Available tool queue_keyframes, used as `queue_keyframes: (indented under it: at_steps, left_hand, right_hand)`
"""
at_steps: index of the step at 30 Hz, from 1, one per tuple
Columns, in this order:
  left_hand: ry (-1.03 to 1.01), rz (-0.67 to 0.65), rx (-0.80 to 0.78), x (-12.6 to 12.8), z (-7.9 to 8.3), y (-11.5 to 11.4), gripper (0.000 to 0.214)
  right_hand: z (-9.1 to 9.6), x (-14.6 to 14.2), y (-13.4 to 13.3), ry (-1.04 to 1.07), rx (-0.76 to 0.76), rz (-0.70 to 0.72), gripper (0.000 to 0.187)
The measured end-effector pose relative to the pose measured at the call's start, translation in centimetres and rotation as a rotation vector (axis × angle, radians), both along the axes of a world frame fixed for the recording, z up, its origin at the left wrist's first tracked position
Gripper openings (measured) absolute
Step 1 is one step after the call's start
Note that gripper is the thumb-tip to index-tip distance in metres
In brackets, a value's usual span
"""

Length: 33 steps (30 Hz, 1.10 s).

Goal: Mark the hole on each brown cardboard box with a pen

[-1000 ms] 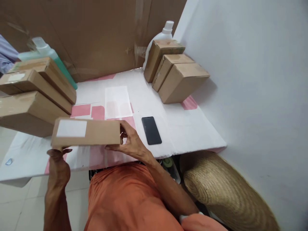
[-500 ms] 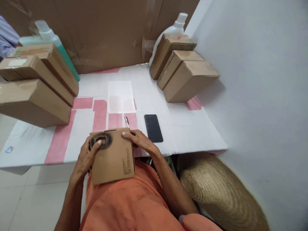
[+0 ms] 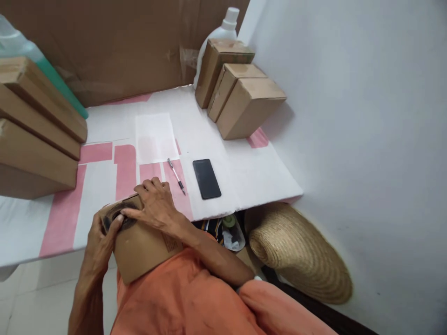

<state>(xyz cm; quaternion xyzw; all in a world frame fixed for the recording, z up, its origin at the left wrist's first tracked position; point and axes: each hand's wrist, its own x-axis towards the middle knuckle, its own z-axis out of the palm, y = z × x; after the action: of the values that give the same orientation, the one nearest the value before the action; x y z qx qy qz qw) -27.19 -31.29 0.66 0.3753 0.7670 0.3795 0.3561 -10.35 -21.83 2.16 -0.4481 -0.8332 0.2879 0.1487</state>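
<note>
Left hand [image 3: 96,239] is clamping the cardboard box [image 3: 136,253] at its left edge; right hand [image 3: 155,204] is clasping the far edge, both thumbs resting on its dark mark [image 3: 111,214]. Box is lying over the orange garment [image 3: 185,298], at the table's [image 3: 258,179] near edge. Pen [image 3: 176,176] is lying just right, phone [image 3: 206,179] farther right.

An improvised work corner indoors, though whether in a home, shop or workshop cannot be told: the worktop [image 3: 251,172], spread with a white-and-pink covering, meets a bare white wall [image 3: 356,116], and a big brown cardboard panel [image 3: 129,46] stands along its back. Plain cartons [image 3: 249,109], a large white bottle [image 3: 225,31], a pen [image 3: 177,177] and a phone [image 3: 207,179] share the surface, above a pale tiled floor [image 3: 45,293].
</note>
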Motion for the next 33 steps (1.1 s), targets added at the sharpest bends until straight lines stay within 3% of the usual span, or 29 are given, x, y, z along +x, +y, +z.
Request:
queue_keyframes:
  at_steps: [5,10,13,16,19,22,24,27,30,33]
  left_hand:
    - [-0.047,0.069,-0.037,0.1,-0.3,-0.1,0.085]
    - [-0.008,0.031,-0.009,0.2,-0.6,0.9,0.090]
    - [0.036,-0.009,-0.013,0.2,-0.6,1.1,0.094]
    - [0.055,-0.003,-0.026,0.2,-0.3,1.0,0.089]
    - [0.027,0.023,-0.016,0.5,-0.2,0.9,0.083]
    - [0.009,0.015,0.021,1.3,-0.1,1.2,0.080]
    - [0.008,-0.003,0.038,2.0,-0.1,1.5,0.081]
    - [-0.037,-0.049,0.055,2.9,-0.2,1.5,0.091]
    - [-0.135,-0.120,0.075,3.1,-0.5,1.0,0.105]
    - [-0.204,-0.182,0.073,2.9,-0.7,0.6,0.116]
  right_hand:
    - [0.2,-0.2,-0.1,-0.095,0.036,0.032,0.065]
    - [0.1,0.1,-0.2,-0.086,0.066,0.009,0.058]
    - [-0.6,1.6,-0.1,0.074,0.082,-0.006,0.043]
    - [-1.6,4.6,0.5,0.299,0.098,-0.212,0.032]
    - [-2.3,8.0,1.2,0.156,-0.035,-0.460,0.025]
    - [-3.0,9.8,1.6,-0.110,-0.248,-0.501,0.022]
    - [-3.8,9.9,1.6,-0.138,-0.286,-0.493,0.014]
    - [-4.9,9.7,1.7,-0.042,-0.274,-0.495,0.017]
    - [-4.8,10.1,2.1,0.077,-0.233,-0.569,0.018]
    - [-3.1,11.0,2.3,0.457,-0.211,-0.657,0.015]
